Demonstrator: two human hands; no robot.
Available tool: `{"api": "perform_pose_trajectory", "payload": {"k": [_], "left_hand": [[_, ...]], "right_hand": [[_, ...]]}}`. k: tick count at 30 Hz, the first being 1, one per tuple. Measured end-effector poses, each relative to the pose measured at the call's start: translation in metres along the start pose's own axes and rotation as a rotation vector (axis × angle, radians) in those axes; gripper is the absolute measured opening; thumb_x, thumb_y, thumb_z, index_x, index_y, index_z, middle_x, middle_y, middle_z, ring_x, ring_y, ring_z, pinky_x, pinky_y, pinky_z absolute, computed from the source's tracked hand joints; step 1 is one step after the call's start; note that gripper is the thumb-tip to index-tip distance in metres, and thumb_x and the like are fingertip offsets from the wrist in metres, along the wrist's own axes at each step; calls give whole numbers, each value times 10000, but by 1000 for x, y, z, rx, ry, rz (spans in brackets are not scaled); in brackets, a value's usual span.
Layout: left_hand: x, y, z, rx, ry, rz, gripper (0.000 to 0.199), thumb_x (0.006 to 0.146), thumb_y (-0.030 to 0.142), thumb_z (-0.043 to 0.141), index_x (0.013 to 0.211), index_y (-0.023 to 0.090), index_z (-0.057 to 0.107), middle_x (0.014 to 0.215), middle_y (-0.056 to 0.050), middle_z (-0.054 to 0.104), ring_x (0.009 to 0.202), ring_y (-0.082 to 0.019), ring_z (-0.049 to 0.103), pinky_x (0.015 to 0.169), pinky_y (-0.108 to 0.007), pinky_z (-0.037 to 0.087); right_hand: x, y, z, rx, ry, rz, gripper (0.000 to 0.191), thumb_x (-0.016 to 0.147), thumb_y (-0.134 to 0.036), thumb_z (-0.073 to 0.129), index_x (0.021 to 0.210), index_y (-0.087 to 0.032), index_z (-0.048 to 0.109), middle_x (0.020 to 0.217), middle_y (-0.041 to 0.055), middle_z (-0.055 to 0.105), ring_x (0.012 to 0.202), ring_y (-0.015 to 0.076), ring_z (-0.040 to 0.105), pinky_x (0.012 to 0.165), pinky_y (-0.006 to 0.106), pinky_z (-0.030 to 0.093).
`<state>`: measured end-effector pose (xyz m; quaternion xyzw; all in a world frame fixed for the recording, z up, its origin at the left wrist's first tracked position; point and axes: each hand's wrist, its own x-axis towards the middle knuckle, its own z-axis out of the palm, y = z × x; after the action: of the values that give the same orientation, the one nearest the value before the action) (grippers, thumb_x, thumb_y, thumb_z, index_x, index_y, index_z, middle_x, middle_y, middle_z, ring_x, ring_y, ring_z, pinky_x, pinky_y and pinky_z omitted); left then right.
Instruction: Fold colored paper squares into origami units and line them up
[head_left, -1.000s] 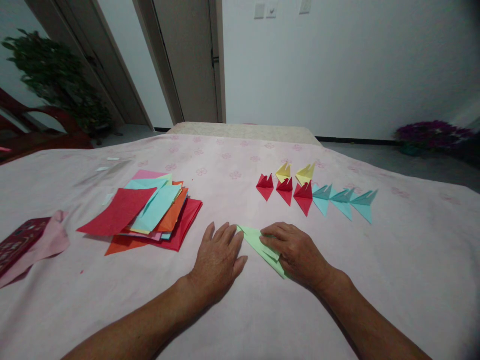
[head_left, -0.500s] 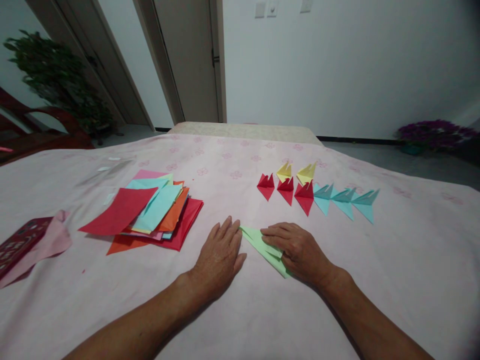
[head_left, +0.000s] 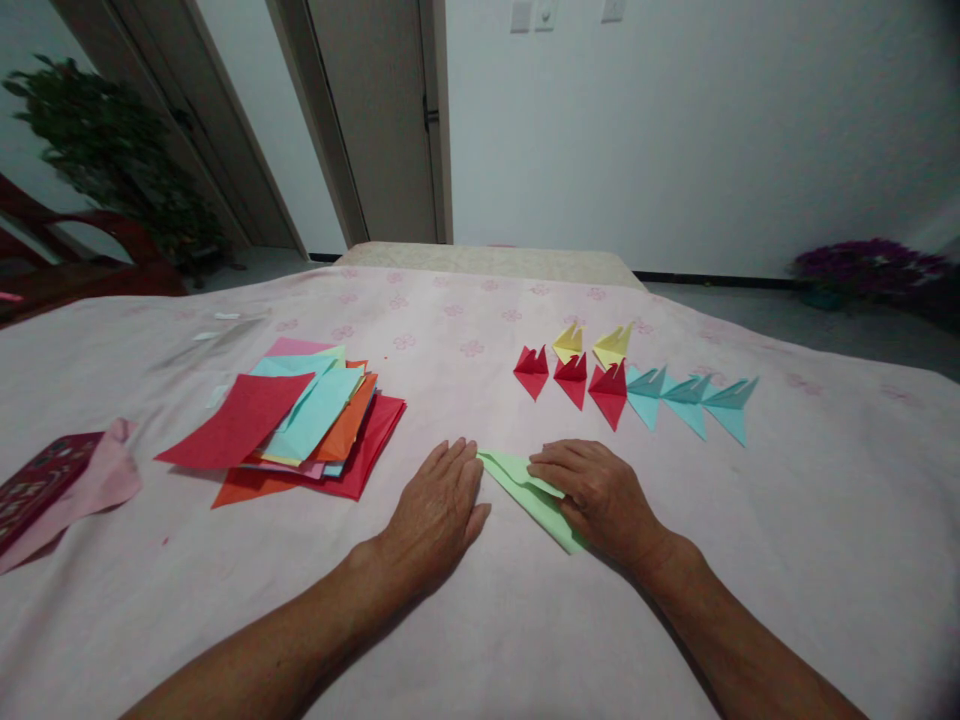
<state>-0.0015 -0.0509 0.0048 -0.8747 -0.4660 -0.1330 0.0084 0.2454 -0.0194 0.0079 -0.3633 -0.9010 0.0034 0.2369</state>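
A light green sheet of folded paper (head_left: 534, 500) lies on the tablecloth between my hands. My left hand (head_left: 436, 510) rests flat, its fingertips at the paper's pointed left end. Over the paper's right part my right hand (head_left: 600, 498) is curled, gripping a raised flap; its thumb and the paper's right corner are hidden. Beyond it sit small folded paper figures: red ones (head_left: 572, 380), yellow ones (head_left: 613, 346) and light blue ones (head_left: 685, 402).
Left of my hands is a loose pile of coloured paper (head_left: 307, 415). A dark red patterned object (head_left: 45, 485) with pink cloth or paper lies at the far left. The pink flowered tablecloth (head_left: 465, 640) covers the table. Doors, plants and a wooden chair (head_left: 112, 250) stand beyond.
My right hand has shifted slightly right on the green paper, and its upper flap stands a little more raised. My left hand has barely moved.
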Motion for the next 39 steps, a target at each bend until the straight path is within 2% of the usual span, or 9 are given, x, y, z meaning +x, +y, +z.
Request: {"api": "perform_pose_trajectory", "payload": {"k": [6, 10, 13, 22, 31, 33, 36, 39], "left_hand": [[-1, -1, 1, 2, 26, 10, 541, 922, 225, 492, 1419, 121, 305, 1405, -204, 537, 1347, -299, 472, 1145, -532, 319], [1, 0, -1, 54, -20, 12, 544, 928, 221, 479, 1433, 89, 326, 1434, -193, 516, 1355, -300, 461, 1162, -510, 293], [2, 1, -1, 82, -40, 8, 530, 938, 232, 479, 1430, 74, 361, 1442, -186, 511, 1359, -289, 457, 1172, -493, 281], [4, 5, -3, 127, -27, -20, 419, 979, 304, 460, 1374, 167, 491, 1389, -144, 569, 1298, -282, 517, 1165, -542, 253], [6, 6, -2, 141, -22, -44, 409, 960, 336, 511, 1350, 211, 527, 1350, -127, 585, 1285, -306, 516, 1157, -578, 259], [7, 5, 0, 125, -14, -37, 413, 947, 326, 539, 1339, 195, 538, 1360, -138, 576, 1318, -321, 485, 1150, -565, 289], [9, 3, 2, 77, -2, 32, 431, 929, 279, 570, 1325, 112, 539, 1428, -181, 514, 1393, -334, 393, 1146, -496, 344], [10, 2, 4, 28, -23, 101, 465, 930, 234, 559, 1341, 26, 495, 1434, -221, 498, 1383, -318, 413, 1134, -435, 384]], "right_hand": [[0, 8, 2, 19, 83, 81, 302, 795, -51, 600, 1003, -226, 733, 970, 68, 719, 907, 218, 633, 812, 352, 486], [2, 14, 4, 46, 110, 195, 341, 764, 10, 584, 947, -226, 747, 870, 45, 698, 821, 197, 612, 729, 305, 487], [2, 18, 5, 6, 101, 224, 401, 733, 57, 559, 947, -221, 752, 831, 42, 683, 805, 196, 604, 709, 297, 478], [0, 22, 5, -145, 84, 108, 370, 798, 39, 564, 974, -233, 743, 872, 52, 697, 819, 198, 585, 724, 309, 433], [-3, 21, 3, -185, 41, 94, 266, 846, -69, 657, 1048, -228, 728, 954, 61, 713, 906, 215, 606, 773, 332, 442], [-4, 20, 2, -189, 38, 89, 275, 845, -59, 652, 1051, -227, 725, 961, 62, 714, 912, 213, 607, 778, 333, 444], [-4, 19, 0, -179, 42, 70, 287, 845, -55, 651, 1063, -228, 720, 975, 64, 715, 926, 213, 606, 792, 338, 444], [-5, 18, -1, -173, 46, 65, 269, 843, -68, 661, 1048, -229, 724, 963, 65, 713, 915, 211, 604, 789, 339, 442]]}}
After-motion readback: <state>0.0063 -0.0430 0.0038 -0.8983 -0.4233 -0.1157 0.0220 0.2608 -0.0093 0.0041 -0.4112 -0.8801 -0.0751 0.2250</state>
